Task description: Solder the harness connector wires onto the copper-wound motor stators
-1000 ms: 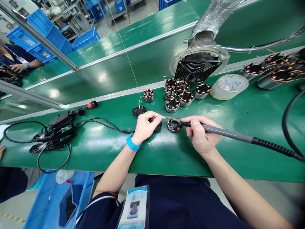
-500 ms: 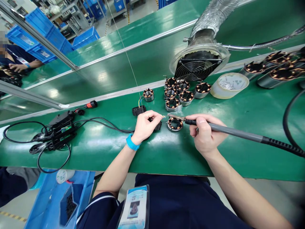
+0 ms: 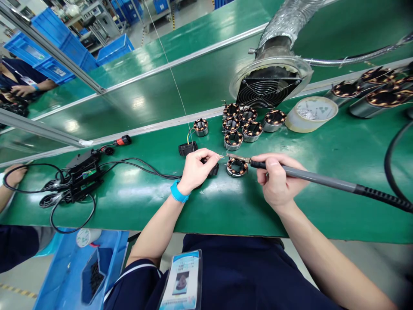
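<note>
Our right hand [image 3: 277, 183] grips the soldering iron [image 3: 309, 175] like a pen, fingers closed round its grey handle, the tip [image 3: 232, 156] reaching left over the stator [image 3: 237, 166] that sits on the bench just in front of us. Our left hand [image 3: 196, 168] is pinched shut on a thin wire end [image 3: 222, 157], thumb and forefinger holding it up to the tip; whether tip and wire touch is too fine to tell.

We judge the risks to be these: the hot tip lies very near our left fingertips, so a small slip could burn them; a tremor could drag the wire off the tip; and the iron's cable [image 3: 383, 198], trailing off to the right, could tug the handle if it snags.

The bench [image 3: 129, 202] is glossy green. Beyond the stator stands a cluster of more stators [image 3: 240, 125], a tape roll [image 3: 311, 113] and a fume fan [image 3: 269, 88] on a foil duct. To the left lie black cables [image 3: 67, 185]. Blue crates [image 3: 64, 51] stand in the background, and another person's hand [image 3: 14, 174] rests at the far left.
</note>
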The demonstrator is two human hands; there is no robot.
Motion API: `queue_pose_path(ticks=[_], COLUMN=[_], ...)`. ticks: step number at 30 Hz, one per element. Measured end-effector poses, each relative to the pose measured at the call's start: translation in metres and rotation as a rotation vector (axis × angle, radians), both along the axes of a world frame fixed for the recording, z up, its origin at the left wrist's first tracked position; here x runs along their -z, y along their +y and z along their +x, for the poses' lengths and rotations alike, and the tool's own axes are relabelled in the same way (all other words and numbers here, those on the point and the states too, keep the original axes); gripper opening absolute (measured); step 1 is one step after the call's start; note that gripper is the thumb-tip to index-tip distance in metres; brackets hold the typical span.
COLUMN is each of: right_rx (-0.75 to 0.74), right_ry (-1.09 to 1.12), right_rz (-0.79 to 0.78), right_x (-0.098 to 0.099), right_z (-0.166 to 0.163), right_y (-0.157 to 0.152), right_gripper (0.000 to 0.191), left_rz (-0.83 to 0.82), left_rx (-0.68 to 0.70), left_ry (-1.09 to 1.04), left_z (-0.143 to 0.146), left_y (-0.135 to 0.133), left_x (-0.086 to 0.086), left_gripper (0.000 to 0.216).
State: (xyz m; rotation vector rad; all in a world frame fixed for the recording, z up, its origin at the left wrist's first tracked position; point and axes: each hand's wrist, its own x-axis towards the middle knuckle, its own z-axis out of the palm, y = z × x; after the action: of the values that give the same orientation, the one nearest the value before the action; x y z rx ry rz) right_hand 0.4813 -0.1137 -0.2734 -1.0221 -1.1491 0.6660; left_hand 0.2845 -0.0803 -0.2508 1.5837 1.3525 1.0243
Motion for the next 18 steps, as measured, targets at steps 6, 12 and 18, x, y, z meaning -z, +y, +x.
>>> queue_pose_path(ticks=[6, 12, 18], right_rx=[-0.067, -0.189, -0.297], right_ry=[-0.094, -0.401, -0.420], right_rz=[-0.011, 0.090, 0.128], right_x=[-0.009, -0.017, -0.016], right_z=[-0.004, -0.011, -0.014], right_y=[0.003, 0.017, 0.022], right_gripper=[0.022, 0.030, 0.042], left_rz=[-0.029, -0.069, 0.053], left_rx=[0.009, 0.070, 0.146], left_ry=[-0.010, -0.020, 0.065], left_z=[0.001, 0.000, 0.002], left_y=[0.000, -0.002, -0.005], left_x=[-0.002, -0.008, -0.012], left_gripper=[0.024, 0.025, 0.024])
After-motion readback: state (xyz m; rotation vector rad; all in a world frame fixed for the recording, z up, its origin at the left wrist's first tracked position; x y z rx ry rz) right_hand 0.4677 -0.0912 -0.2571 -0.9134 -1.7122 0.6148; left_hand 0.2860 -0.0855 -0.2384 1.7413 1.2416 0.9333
